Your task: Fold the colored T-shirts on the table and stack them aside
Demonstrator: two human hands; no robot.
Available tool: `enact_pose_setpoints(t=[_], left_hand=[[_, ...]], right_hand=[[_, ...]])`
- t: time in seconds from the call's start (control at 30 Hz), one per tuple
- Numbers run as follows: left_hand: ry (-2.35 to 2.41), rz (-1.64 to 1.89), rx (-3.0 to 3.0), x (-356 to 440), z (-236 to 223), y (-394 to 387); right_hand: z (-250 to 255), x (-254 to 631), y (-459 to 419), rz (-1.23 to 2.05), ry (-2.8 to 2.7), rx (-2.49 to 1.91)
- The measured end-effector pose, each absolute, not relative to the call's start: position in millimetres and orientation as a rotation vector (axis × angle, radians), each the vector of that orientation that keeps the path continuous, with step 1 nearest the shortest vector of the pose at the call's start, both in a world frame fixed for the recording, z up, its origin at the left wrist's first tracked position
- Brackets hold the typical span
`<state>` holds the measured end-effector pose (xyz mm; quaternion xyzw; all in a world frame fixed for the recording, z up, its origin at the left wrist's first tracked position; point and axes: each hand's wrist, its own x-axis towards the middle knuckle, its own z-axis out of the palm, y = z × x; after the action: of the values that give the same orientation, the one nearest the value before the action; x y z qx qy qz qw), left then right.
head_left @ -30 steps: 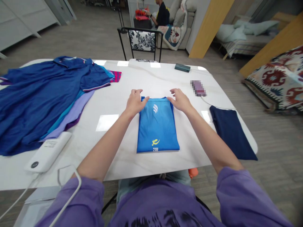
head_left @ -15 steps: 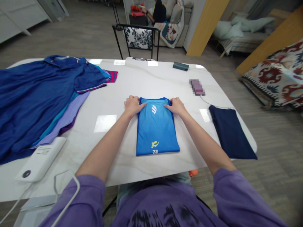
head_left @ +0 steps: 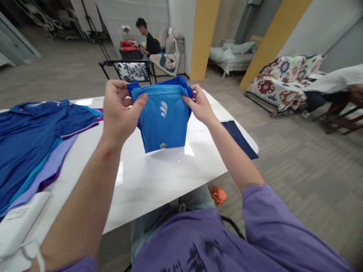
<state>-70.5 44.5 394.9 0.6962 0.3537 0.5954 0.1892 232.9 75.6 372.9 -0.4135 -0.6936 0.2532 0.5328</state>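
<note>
A folded blue T-shirt [head_left: 166, 121] hangs between my hands above the white table, its white logo facing me and a yellow print near its bottom edge. My left hand [head_left: 121, 107] pinches its upper left corner, thumb in front and fingers behind. At the upper right corner, my right hand [head_left: 198, 104] grips the cloth the same way. The back of the shirt is hidden from me.
Several shirts lie stacked on the left, a navy polo shirt [head_left: 36, 124] on top. A folded navy garment [head_left: 241, 139] rests at the table's [head_left: 159, 185] right edge. A white device [head_left: 25, 215] sits front left. A chair [head_left: 130, 71] stands beyond; people sit farther back.
Both hands have lifted the folded T-shirt off the table by its top corners, raising it toward me. The view has turned to the right.
</note>
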Motion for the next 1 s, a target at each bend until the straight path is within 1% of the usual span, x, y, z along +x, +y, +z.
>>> enact_pose_setpoints(t=[0.1, 0.2, 0.33, 0.43, 0.5, 0.6, 0.67, 0.73, 0.8, 0.87, 1.0], left_hand=[[0.868, 1.696, 2.110, -33.8, 441.7, 3.1], [0.780, 1.627, 2.195, 9.3, 470.9, -35.8], [0.617, 1.524, 2.232, 69.6, 485.6, -59.9], [0.536, 1.405, 2.139, 119.3, 477.6, -48.1], [0.509, 1.298, 2.059, 157.0, 458.6, -25.3], [0.558, 1.145, 1.937, 215.4, 408.4, 24.2], [0.682, 1.071, 1.867, 246.6, 367.2, 57.1], [0.911, 0.978, 1.874, 263.3, 328.8, 80.9], [1.142, 0.924, 1.946, 261.6, 299.3, 93.1], [1.278, 0.916, 2.015, 243.0, 280.6, 96.6], [1.364, 0.826, 1.996, 172.3, 264.4, 92.9]], right_hand=[[421.9, 275.6, 30.7, 0.464, -1.643, -0.921], [454.8, 326.1, -22.5, 0.341, -1.626, -0.929], [477.9, 398.2, -84.9, 0.239, -1.608, -0.967], [477.2, 450.6, -105.5, 0.198, -1.611, -1.053], [463.5, 483.2, -99.8, 0.196, -1.606, -1.156], [421.0, 526.4, -64.4, 0.191, -1.608, -1.371], [382.9, 549.1, -33.4, 0.160, -1.615, -1.547], [344.0, 563.9, -9.0, 0.102, -1.610, -1.716], [310.7, 568.4, 0.3, 0.029, -1.616, -1.833], [286.0, 561.2, -6.3, -0.016, -1.666, -1.901], [252.6, 523.4, -42.4, 0.072, -1.862, -1.958]])
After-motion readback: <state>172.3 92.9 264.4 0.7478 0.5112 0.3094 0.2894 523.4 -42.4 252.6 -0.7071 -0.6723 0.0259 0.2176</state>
